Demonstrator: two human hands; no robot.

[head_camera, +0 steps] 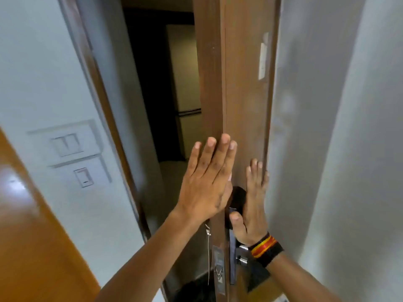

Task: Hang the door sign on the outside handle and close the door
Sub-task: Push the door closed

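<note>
Dim corridor beyond pale walls. Brown door (244,94) ajar, edge-on between both hands. Left hand (207,182) flat, fingers spread, at its edge; right hand (253,203) flat on its face, above the lock plate (219,269). Door sign not identifiable. Open gap left of left hand; wall switches (72,155) further left.

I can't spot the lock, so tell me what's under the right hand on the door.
The right hand lies flat on the door, partly over a black lock unit. Metal hardware shows below the wrist. The door sign is not visible.
</note>
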